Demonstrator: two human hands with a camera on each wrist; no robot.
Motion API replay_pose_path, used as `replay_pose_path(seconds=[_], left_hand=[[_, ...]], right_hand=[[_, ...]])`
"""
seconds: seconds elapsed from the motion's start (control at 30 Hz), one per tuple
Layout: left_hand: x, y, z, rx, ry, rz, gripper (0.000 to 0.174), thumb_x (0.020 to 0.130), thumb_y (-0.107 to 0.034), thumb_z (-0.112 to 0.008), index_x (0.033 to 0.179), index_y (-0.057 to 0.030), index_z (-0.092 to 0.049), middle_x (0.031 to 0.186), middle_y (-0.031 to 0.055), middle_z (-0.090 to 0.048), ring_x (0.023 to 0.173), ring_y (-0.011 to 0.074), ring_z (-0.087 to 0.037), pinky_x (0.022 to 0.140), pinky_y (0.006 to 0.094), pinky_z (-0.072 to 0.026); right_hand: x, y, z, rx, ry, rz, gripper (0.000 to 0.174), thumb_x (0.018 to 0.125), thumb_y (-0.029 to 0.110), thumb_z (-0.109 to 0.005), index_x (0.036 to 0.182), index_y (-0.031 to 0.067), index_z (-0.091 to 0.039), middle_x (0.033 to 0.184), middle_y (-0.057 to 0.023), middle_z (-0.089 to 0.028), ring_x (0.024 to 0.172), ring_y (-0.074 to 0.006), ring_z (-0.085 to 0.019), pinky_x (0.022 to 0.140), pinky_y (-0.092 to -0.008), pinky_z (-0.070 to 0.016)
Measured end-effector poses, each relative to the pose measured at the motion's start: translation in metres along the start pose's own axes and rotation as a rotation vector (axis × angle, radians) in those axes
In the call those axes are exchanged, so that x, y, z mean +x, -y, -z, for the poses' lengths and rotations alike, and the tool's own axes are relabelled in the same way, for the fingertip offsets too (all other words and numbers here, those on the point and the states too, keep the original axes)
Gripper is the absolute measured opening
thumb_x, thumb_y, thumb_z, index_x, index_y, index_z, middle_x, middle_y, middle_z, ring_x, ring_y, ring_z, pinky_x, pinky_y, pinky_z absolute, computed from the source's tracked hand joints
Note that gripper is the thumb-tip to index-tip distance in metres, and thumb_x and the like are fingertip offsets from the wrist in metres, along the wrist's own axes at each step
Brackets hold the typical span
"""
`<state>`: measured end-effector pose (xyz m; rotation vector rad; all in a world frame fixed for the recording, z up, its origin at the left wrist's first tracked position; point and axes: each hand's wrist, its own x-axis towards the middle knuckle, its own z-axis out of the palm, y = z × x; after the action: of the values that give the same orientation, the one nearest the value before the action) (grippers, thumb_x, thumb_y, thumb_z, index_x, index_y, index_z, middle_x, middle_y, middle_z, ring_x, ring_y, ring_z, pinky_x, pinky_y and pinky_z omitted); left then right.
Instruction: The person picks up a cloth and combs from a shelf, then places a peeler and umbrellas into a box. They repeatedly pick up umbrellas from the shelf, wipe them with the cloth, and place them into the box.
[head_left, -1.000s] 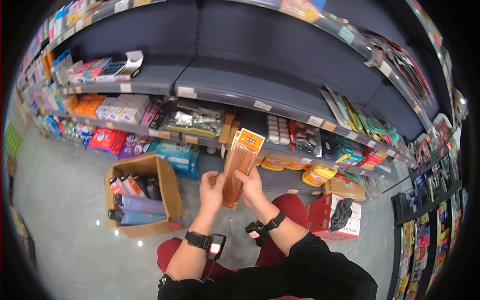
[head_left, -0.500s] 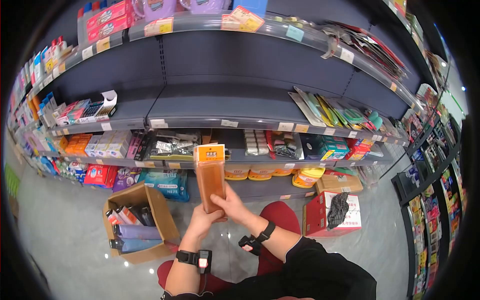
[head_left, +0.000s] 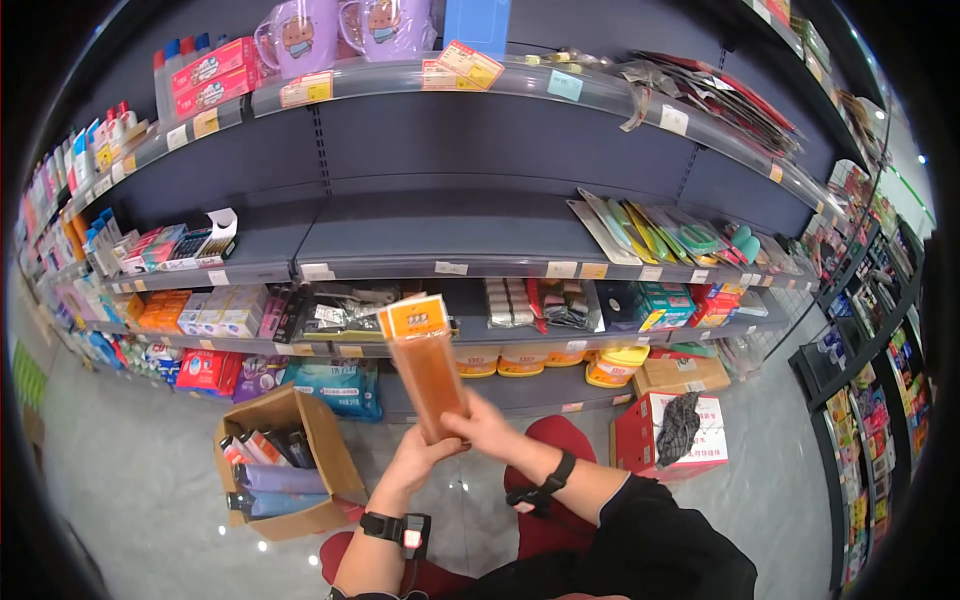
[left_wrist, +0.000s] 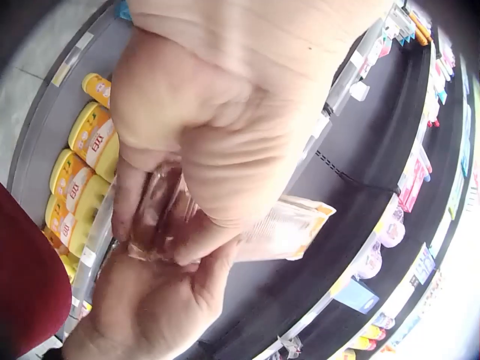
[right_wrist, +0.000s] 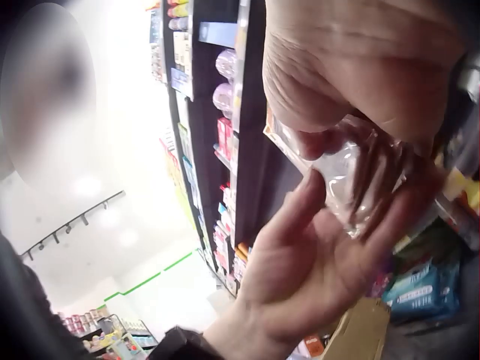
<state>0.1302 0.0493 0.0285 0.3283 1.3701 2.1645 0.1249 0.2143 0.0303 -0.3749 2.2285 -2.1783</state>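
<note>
Both hands hold the lower end of a stack of long, clear plastic packets (head_left: pixel 430 375) with brown contents and orange header cards. The stack leans up and away, its card end in front of the lower shelves. My left hand (head_left: pixel 410 465) cups the bottom end, thumb on one side and fingers on the other in the right wrist view. My right hand (head_left: pixel 488 428) grips the near right side just above, its thumb on the front. In the left wrist view the shiny wrap of the packets (left_wrist: pixel 161 206) shows between the two hands. The exact kind of brown item cannot be made out.
Grey store shelves (head_left: pixel 440 225) span the front. An open carton (head_left: pixel 345 470) with bottles stands on the floor at left. A red and white box (head_left: pixel 690 440) with a dark crumpled bag (head_left: pixel 679 428) stands at right. Yellow tubs (head_left: pixel 615 365) line the bottom shelf.
The packets swing left and tilt up from between the hands, now leaning slightly left. The hands close together at their lower end. The head view shifts to show more of the upper shelf.
</note>
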Motion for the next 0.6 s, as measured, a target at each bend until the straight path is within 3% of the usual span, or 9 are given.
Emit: replay_pose_path(seconds=[0.1, 0.27, 0.33, 0.4, 0.43, 0.5, 0.6], left_hand=[[0.000, -0.002, -0.004, -0.129, 0.001, -0.013, 0.069, 0.090, -0.007, -0.063, 0.146, 0.0018, -0.024, 0.126, 0.0219, -0.056, 0.112, 0.0306, -0.060, 0.094, 0.0399, -0.0511], [0.007, 0.000, 0.010, -0.010, -0.077, -0.001, 0.057, 0.091, -0.004, -0.060, 0.141, 0.0022, -0.032, 0.116, 0.0197, -0.062, 0.104, 0.0282, -0.064, 0.089, 0.0381, -0.0539], [0.008, 0.003, 0.012, 0.014, -0.108, 0.006, 0.057, 0.091, -0.004, -0.060, 0.141, 0.0027, -0.033, 0.114, 0.0195, -0.063, 0.101, 0.0274, -0.065, 0.088, 0.0374, -0.0544], [0.010, 0.006, 0.011, 0.200, -0.157, 0.042, 0.056, 0.090, -0.005, -0.061, 0.139, 0.0040, -0.035, 0.111, 0.0182, -0.064, 0.096, 0.0244, -0.066, 0.085, 0.0351, -0.0551], [0.010, 0.008, 0.011, 0.200, -0.162, 0.040, 0.056, 0.090, -0.005, -0.061, 0.139, 0.0040, -0.035, 0.111, 0.0182, -0.064, 0.096, 0.0244, -0.066, 0.085, 0.0351, -0.0551], [0.009, 0.012, 0.015, 0.269, -0.120, 0.058, 0.058, 0.088, -0.006, -0.064, 0.138, 0.0053, -0.037, 0.102, 0.0142, -0.066, 0.092, 0.0194, -0.066, 0.077, 0.0304, -0.0543], [0.011, 0.021, 0.023, 0.366, -0.137, 0.073, 0.058, 0.086, -0.010, -0.067, 0.136, 0.0053, -0.041, 0.099, 0.0135, -0.067, 0.090, 0.0187, -0.066, 0.075, 0.0296, -0.0531]], right_hand=[[0.024, 0.066, 0.041, -0.040, -0.109, 0.005, 0.044, 0.092, 0.022, -0.062, 0.127, -0.0008, -0.047, 0.116, -0.0083, -0.059, 0.106, -0.0146, -0.056, 0.091, -0.0320, -0.0472], [0.102, 0.167, 0.120, -0.237, -0.363, 0.139, 0.040, 0.092, 0.017, -0.060, 0.125, -0.0020, -0.047, 0.112, -0.0131, -0.061, 0.100, -0.0187, -0.060, 0.087, -0.0338, -0.0500], [0.129, 0.194, 0.135, -0.173, -0.401, -0.071, 0.044, 0.091, 0.015, -0.060, 0.128, -0.0023, -0.045, 0.111, -0.0146, -0.061, 0.099, -0.0226, -0.062, 0.085, -0.0347, -0.0504], [0.181, 0.159, 0.189, -0.292, -0.420, -0.056, 0.044, 0.090, 0.014, -0.061, 0.127, -0.0048, -0.048, 0.111, -0.0151, -0.062, 0.096, -0.0254, -0.064, 0.083, -0.0368, -0.0503], [0.199, 0.149, 0.208, -0.291, -0.358, -0.139, 0.042, 0.089, 0.015, -0.062, 0.123, -0.0078, -0.053, 0.110, -0.0168, -0.064, 0.097, -0.0262, -0.065, 0.082, -0.0388, -0.0494], [0.220, 0.128, 0.227, -0.390, -0.410, -0.203, 0.039, 0.089, 0.015, -0.063, 0.120, -0.0077, -0.056, 0.110, -0.0181, -0.065, 0.098, -0.0269, -0.065, 0.082, -0.0387, -0.0489], [0.231, 0.123, 0.227, -0.575, -0.475, -0.339, 0.037, 0.090, 0.023, -0.061, 0.115, -0.0042, -0.063, 0.112, -0.0219, -0.065, 0.103, -0.0310, -0.064, 0.087, -0.0385, -0.0484]])
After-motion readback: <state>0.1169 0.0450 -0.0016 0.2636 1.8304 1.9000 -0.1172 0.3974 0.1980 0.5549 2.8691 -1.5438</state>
